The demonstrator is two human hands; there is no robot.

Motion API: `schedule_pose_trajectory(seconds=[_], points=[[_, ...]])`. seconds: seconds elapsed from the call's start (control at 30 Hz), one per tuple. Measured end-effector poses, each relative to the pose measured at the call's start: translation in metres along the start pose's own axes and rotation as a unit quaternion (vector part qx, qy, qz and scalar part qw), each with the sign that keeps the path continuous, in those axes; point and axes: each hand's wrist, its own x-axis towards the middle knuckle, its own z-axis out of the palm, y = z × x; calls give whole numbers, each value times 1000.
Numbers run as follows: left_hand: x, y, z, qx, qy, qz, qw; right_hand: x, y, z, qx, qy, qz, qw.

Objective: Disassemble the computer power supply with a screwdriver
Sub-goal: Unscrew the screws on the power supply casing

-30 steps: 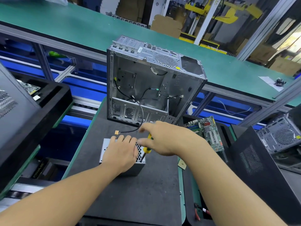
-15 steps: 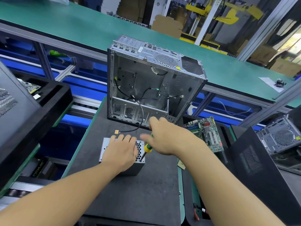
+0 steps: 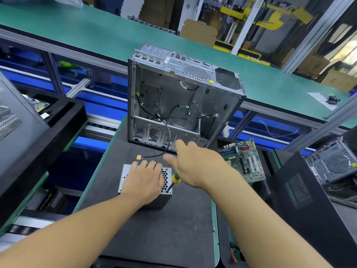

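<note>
Fingers of the left hand are lying flat and close together on top of the power supply, not curling around anything. The right hand is holding the screwdriver, with the yellow-and-green handle poking out from under the palm and the thumb and forefinger sticking out, looking pretty blurry. The shaft is leaning down and to the left, its tip touching the power supply's top near the front right corner. The power supply is sitting on the black mat, just in front of the open computer case, and a black cable is trailing out of the case onto the mat between them. A circuit board is lying off to the right.
</note>
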Motion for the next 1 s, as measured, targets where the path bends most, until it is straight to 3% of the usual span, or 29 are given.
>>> schedule_pose_trajectory(seconds=[0.1, 0.2, 0.3, 0.43, 0.53, 0.63, 0.73, 0.9, 1.0], points=[[0, 0, 2, 2, 2, 0, 1000, 3, -1, 0, -10, 20, -24, 999], [0, 0, 3, -1, 9, -3, 1000, 4, 2, -6, 80, -39, -70, 994], [0, -1, 2, -2, -2, 1, 1000, 3, 6, -10, 119, -86, -63, 987], [0, -1, 0, -5, -30, 1, 1000, 4, 3, -2, 36, -12, 26, 999], [0, -1, 0, -7, -36, 2, 999, 6, 3, 0, 36, 10, 5, 999], [0, -1, 0, -2, -28, -1, 1000, 4, 6, -9, 71, -58, -59, 994], [0, -1, 2, -4, -25, 2, 1000, 0, 10, -14, 90, -109, -64, 988], [1, -1, 5, -8, -13, -3, 1000, 0, 4, -4, -5, -16, 53, 998], [0, -1, 6, -15, -24, 0, 1000, 1, 2, 1, -38, 28, 33, 998]])
